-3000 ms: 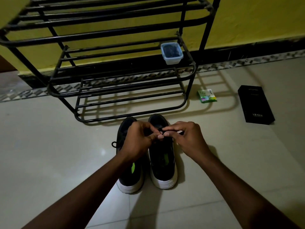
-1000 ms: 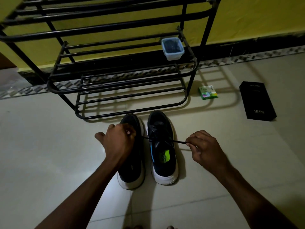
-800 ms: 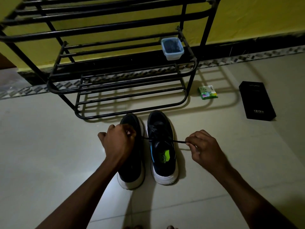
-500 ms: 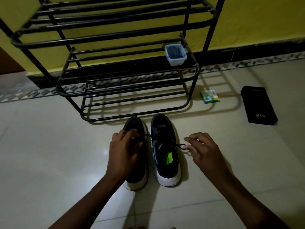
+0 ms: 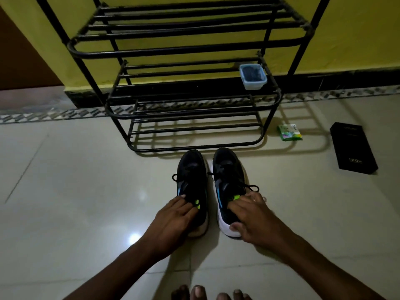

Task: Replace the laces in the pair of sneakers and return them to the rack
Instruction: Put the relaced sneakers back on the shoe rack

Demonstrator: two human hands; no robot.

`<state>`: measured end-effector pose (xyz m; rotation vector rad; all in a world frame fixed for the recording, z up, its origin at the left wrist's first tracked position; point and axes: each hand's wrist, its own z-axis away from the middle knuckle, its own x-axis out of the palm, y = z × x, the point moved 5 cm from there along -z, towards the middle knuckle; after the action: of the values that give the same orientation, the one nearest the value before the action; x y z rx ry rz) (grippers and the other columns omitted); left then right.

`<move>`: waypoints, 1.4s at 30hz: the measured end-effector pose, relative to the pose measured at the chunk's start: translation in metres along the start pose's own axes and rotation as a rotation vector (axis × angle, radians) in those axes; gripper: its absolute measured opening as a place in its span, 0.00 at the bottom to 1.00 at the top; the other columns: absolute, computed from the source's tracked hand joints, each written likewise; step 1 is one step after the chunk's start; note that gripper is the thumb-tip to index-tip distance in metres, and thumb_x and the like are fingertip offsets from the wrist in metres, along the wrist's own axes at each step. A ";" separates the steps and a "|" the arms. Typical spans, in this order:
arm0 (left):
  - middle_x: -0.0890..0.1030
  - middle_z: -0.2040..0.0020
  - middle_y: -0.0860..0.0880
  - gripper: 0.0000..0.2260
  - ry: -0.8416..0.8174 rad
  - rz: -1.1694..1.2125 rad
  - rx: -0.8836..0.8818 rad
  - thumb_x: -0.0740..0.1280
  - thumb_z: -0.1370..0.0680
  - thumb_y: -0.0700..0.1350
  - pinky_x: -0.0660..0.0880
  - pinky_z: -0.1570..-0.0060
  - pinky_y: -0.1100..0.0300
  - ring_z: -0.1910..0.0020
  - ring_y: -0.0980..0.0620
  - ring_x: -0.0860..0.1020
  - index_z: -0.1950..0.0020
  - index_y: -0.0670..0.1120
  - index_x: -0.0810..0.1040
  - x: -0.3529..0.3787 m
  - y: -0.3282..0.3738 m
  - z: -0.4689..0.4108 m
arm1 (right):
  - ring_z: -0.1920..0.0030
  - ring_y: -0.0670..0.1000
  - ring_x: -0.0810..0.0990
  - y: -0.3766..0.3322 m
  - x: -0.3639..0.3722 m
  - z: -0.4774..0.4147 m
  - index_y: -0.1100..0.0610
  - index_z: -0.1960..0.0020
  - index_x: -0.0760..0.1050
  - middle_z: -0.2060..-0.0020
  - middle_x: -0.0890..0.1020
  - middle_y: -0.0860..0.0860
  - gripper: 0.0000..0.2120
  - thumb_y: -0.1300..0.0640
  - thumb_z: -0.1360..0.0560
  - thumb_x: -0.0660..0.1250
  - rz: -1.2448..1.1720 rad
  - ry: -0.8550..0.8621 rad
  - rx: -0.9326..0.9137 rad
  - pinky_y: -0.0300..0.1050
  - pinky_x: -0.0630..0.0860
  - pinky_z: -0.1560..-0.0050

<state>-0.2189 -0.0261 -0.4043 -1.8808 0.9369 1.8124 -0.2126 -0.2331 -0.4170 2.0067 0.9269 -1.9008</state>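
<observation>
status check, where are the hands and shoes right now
Left hand gripping left sneaker heel, right hand on right sneaker. Both laced, on floor before rack. Bottom shelf clear.

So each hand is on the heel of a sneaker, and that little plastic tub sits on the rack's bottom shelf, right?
Not the bottom shelf. The head view shows the plastic tub on the rack's middle shelf, right end. The rest holds: left hand and right hand each on a sneaker's heel.

Both forearms reach forward, converging. The left hand [image 5: 173,219] lies palm down, fingers curled at the tips (thumb hidden). The right hand [image 5: 253,215] mirrors it, thumb splayed below its bent fingers.
</observation>
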 end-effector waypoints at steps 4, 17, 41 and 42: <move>0.80 0.51 0.49 0.12 0.020 0.063 -0.024 0.59 0.28 0.42 0.76 0.55 0.56 0.51 0.44 0.76 0.47 0.45 0.78 -0.029 0.004 -0.005 | 0.58 0.51 0.75 -0.004 -0.022 -0.006 0.52 0.55 0.72 0.62 0.77 0.46 0.14 0.47 0.36 0.69 -0.100 0.017 0.043 0.43 0.65 0.46; 0.76 0.51 0.54 0.13 0.128 0.056 0.050 0.70 0.28 0.39 0.73 0.56 0.53 0.53 0.49 0.73 0.46 0.51 0.73 -0.188 0.032 -0.009 | 0.60 0.45 0.75 -0.054 -0.209 -0.026 0.50 0.51 0.76 0.63 0.78 0.45 0.17 0.46 0.34 0.78 -0.261 0.073 0.061 0.42 0.72 0.62; 0.76 0.41 0.53 0.16 0.247 -0.059 -0.076 0.71 0.22 0.42 0.72 0.48 0.63 0.45 0.56 0.73 0.36 0.49 0.75 -0.358 -0.022 -0.094 | 0.63 0.34 0.74 -0.063 -0.378 -0.139 0.54 0.45 0.80 0.63 0.75 0.36 0.19 0.52 0.33 0.81 -0.112 0.233 -0.023 0.27 0.68 0.64; 0.76 0.42 0.52 0.15 0.246 -0.083 -0.078 0.71 0.22 0.42 0.71 0.49 0.63 0.46 0.56 0.72 0.36 0.49 0.75 -0.358 -0.030 -0.104 | 0.61 0.36 0.75 -0.055 -0.378 -0.150 0.54 0.45 0.80 0.62 0.76 0.38 0.20 0.52 0.33 0.81 -0.106 0.230 -0.017 0.28 0.69 0.64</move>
<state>-0.1061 0.0002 -0.0482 -2.1944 0.8626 1.6172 -0.1073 -0.2139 -0.0209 2.2430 1.1216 -1.7308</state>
